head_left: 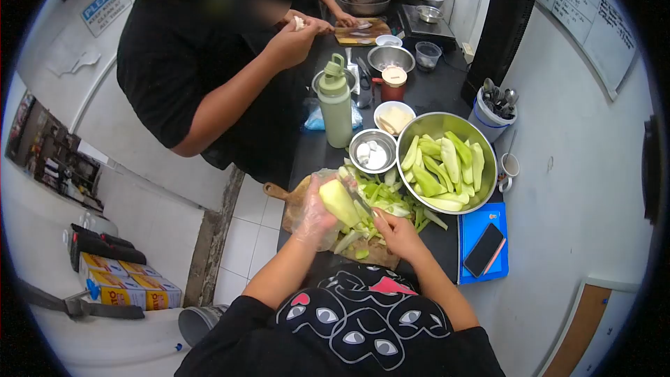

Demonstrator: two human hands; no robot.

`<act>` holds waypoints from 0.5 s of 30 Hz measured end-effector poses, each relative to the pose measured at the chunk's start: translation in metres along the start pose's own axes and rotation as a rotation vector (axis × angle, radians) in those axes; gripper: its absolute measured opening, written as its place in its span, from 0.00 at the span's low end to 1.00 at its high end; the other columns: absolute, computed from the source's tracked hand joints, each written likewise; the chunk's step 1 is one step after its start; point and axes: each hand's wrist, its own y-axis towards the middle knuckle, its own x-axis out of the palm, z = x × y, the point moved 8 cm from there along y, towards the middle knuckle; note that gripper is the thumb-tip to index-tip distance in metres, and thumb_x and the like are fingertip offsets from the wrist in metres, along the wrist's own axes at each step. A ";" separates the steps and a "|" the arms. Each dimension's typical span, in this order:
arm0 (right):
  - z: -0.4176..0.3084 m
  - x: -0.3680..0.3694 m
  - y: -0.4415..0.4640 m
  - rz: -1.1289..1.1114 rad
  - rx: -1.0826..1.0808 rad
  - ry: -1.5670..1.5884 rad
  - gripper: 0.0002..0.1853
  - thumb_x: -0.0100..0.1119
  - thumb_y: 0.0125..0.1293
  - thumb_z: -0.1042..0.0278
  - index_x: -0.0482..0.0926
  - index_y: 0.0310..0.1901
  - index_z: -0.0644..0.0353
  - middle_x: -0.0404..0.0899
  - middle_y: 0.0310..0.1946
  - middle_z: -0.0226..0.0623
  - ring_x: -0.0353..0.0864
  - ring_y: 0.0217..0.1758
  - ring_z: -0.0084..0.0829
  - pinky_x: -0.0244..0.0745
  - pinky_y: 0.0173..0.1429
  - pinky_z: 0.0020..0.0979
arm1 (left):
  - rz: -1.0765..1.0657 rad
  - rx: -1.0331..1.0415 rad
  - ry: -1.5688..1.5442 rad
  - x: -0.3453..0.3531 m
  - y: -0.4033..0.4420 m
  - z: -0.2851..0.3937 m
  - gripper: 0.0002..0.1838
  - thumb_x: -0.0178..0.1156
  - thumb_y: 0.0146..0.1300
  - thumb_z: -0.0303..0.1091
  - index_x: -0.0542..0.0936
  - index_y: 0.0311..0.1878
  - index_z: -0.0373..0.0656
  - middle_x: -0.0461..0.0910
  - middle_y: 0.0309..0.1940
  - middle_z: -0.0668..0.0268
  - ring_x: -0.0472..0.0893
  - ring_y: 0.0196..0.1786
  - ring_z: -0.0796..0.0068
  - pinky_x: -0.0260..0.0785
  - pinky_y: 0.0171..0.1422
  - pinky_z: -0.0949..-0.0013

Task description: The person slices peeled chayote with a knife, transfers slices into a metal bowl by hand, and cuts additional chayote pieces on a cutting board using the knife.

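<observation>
My left hand (315, 215), in a clear plastic glove, is wrapped round a peeled pale-green fruit (338, 202) whose exact kind I cannot tell. The bare right hand (401, 236) grips a knife (361, 201), its blade close beside the fruit. Beneath both hands, green peelings and scraps (384, 202) lie heaped on a wooden cutting board (377, 255). To the right of the board stands a large steel bowl (484, 202) holding long pale-green pieces (450, 160). A small steel bowl (353, 158) with white pieces in it sits just beyond the peelings.
A green water bottle (336, 113) stands upright beyond the board, near a white bowl (377, 110) and a red container (393, 88). A phone (484, 249) lies on a blue folder (467, 276) at right. Across the counter, a person's hand (292, 43) holds something white; another person works at a board (370, 30).
</observation>
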 end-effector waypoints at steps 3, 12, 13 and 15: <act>-0.009 -0.002 -0.002 0.095 -0.199 -0.145 0.22 0.57 0.66 0.52 0.77 0.57 0.55 0.82 0.40 0.54 0.82 0.43 0.47 0.75 0.50 0.38 | -0.090 0.037 0.032 0.001 0.002 0.004 0.36 0.33 0.71 0.63 0.71 0.52 0.34 0.76 0.46 0.50 0.77 0.51 0.53 0.69 0.60 0.51; -0.032 -0.009 -0.005 0.113 -0.131 -0.330 0.24 0.58 0.64 0.48 0.78 0.57 0.53 0.80 0.38 0.59 0.80 0.45 0.54 0.74 0.51 0.44 | -0.104 0.054 0.197 0.019 -0.021 0.009 0.31 0.34 0.73 0.59 0.71 0.48 0.37 0.77 0.43 0.52 0.77 0.48 0.58 0.70 0.58 0.55; -0.032 -0.009 -0.005 0.125 -0.116 -0.335 0.24 0.58 0.64 0.48 0.78 0.56 0.53 0.80 0.38 0.59 0.80 0.45 0.53 0.74 0.51 0.44 | -0.109 0.045 0.207 0.022 -0.023 0.007 0.31 0.33 0.73 0.59 0.71 0.47 0.37 0.77 0.43 0.52 0.78 0.48 0.58 0.70 0.58 0.55; -0.027 -0.008 -0.002 0.122 -0.091 -0.292 0.23 0.57 0.65 0.48 0.79 0.56 0.52 0.81 0.40 0.58 0.80 0.47 0.52 0.74 0.52 0.43 | -0.130 0.063 0.192 0.022 -0.023 0.004 0.31 0.33 0.73 0.59 0.72 0.48 0.38 0.77 0.44 0.52 0.78 0.48 0.58 0.70 0.59 0.56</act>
